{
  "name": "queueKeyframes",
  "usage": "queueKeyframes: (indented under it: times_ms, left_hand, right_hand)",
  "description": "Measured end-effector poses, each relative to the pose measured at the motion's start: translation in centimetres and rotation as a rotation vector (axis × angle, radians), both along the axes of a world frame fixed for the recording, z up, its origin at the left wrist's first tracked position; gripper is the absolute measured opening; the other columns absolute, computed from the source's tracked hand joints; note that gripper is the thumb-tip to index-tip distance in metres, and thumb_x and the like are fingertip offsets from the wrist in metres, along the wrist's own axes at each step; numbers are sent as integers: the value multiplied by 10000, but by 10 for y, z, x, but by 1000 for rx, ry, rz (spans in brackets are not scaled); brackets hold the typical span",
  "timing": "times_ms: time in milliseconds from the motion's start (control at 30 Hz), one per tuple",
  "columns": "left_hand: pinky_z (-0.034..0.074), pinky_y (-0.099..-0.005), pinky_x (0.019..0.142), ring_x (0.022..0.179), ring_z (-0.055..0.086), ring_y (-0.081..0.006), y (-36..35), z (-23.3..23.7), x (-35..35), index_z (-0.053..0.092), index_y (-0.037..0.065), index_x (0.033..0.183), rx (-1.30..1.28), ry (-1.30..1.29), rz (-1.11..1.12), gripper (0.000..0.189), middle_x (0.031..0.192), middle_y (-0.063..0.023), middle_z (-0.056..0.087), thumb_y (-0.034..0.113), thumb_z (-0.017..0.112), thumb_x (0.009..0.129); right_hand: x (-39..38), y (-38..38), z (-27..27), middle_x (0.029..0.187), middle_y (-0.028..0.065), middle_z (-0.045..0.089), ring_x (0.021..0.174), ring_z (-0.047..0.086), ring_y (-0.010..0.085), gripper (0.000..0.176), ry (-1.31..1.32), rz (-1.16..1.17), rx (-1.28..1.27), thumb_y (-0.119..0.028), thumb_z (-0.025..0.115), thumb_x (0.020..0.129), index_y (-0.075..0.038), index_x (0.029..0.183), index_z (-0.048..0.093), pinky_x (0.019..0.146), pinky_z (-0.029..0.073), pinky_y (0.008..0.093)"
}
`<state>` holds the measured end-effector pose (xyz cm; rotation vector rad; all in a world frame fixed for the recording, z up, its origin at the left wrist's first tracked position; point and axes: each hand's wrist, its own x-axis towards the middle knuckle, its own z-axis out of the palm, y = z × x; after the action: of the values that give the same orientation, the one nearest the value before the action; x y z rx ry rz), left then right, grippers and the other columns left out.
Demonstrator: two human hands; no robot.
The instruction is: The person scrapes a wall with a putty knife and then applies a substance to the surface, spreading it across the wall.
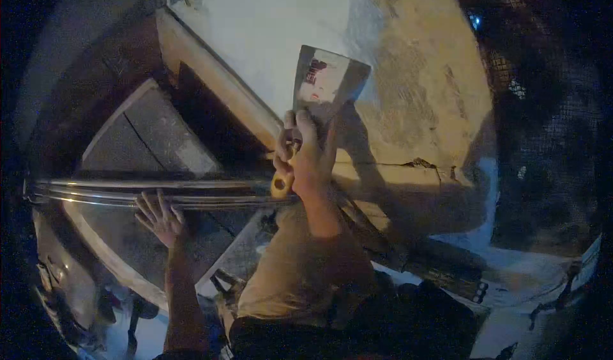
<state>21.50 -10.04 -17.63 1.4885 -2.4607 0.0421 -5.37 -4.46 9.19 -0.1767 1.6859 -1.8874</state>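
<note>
My right hand (306, 152) is closed around the yellow handle of a wide putty knife (324, 79). The handle's end, with a hole in it, sticks out below my fist. Its broad blade points up and away, over a wall surface (408, 92) that is part white and part bare tan. My left hand (161, 216) lies with fingers spread on long shiny metal rails (211, 194) that run sideways in front of me.
A ledge (223, 92) slants along the wall's left edge beside a dark gap. Grey panels (143, 130) lie under and behind the rails. Dark mesh (517, 85) hangs at the right. A crack (418, 163) runs along the wall's lower edge.
</note>
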Motion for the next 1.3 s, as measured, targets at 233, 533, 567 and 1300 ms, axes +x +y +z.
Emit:
queueKeyframes:
  times_ms: [233, 533, 567, 1300]
  left_hand:
    - [67, -575, 1143, 1450, 110, -345, 1, -1, 0, 390, 195, 1441, 23, 20, -9, 527, 1564, -124, 184, 385, 352, 951]
    - [59, -580, 1147, 1445, 124, -355, -4, 0, -2, 381, 197, 1446, 38, 9, 5, 522, 1558, -121, 204, 385, 301, 966]
    - [58, -581, 1146, 1444, 124, -355, 0, -2, -2, 382, 196, 1445, 47, 2, 8, 523, 1558, -121, 204, 392, 298, 967]
    - [64, -578, 1145, 1443, 134, -354, 1, -7, 2, 389, 196, 1443, -2, 11, -19, 518, 1558, -123, 203, 396, 277, 978]
  right_hand:
    - [1, 27, -34, 778, 25, 484, 435, 441, 137, 236, 4, -43, -5, -344, 449, 997, -113, 1045, 447, 340, 380, 284]
    - [-13, 24, -25, 702, 31, 508, 370, 434, 181, 280, 276, -104, 28, -405, 405, 1000, -132, 961, 455, 338, 385, 347]
    - [-20, 25, -28, 681, 36, 503, 366, 435, 185, 282, 365, -110, 77, -407, 419, 995, -131, 949, 457, 338, 384, 362]
    - [-6, 23, -18, 748, 35, 506, 379, 434, 192, 265, -242, -107, -308, -405, 442, 987, -142, 1004, 429, 327, 362, 352]
